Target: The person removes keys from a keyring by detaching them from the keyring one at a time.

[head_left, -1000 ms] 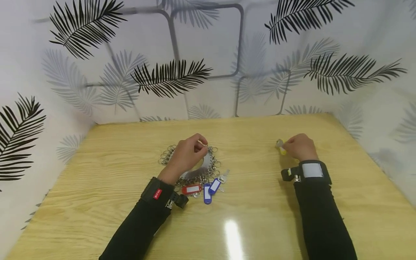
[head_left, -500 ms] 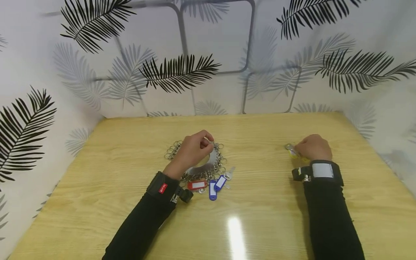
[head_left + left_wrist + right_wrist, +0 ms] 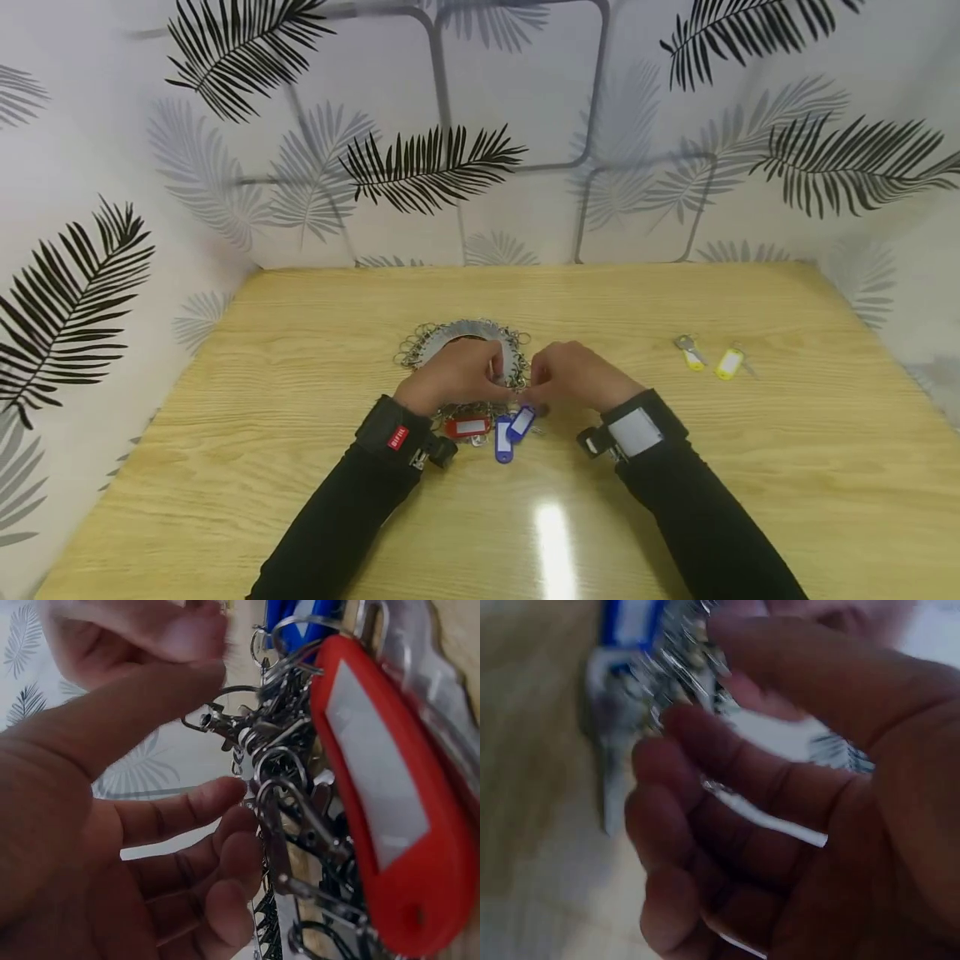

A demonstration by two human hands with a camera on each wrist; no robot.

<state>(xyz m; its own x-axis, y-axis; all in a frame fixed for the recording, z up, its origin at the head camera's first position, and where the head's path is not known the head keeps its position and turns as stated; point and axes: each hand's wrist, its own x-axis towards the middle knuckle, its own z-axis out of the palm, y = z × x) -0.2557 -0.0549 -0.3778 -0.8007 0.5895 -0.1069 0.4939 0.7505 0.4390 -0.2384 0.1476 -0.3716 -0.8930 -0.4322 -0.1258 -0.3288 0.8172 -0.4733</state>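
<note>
A flat metal ring (image 3: 470, 328) lies on the table, its rim crowded with small clasps and split rings (image 3: 289, 765). My left hand (image 3: 457, 373) is over its near side; in the left wrist view the thumb and fingers stand apart around one clasp. My right hand (image 3: 573, 375) meets it from the right, fingertips close to the left ones. The right wrist view is blurred, showing loosely bent fingers beside the clasps. Below the hands lie a red key tag (image 3: 468, 427), two blue key tags (image 3: 503, 440) and a key (image 3: 609, 750).
Two yellow key tags (image 3: 730, 363) with keys (image 3: 686, 342) lie on the right part of the wooden table (image 3: 337, 317). A leaf-patterned backdrop (image 3: 510, 217) rises behind the table's far edge.
My right hand has let go of the yellow-tagged key at the right and crossed to the ring. My left hand has moved from the ring's far side toward its near side.
</note>
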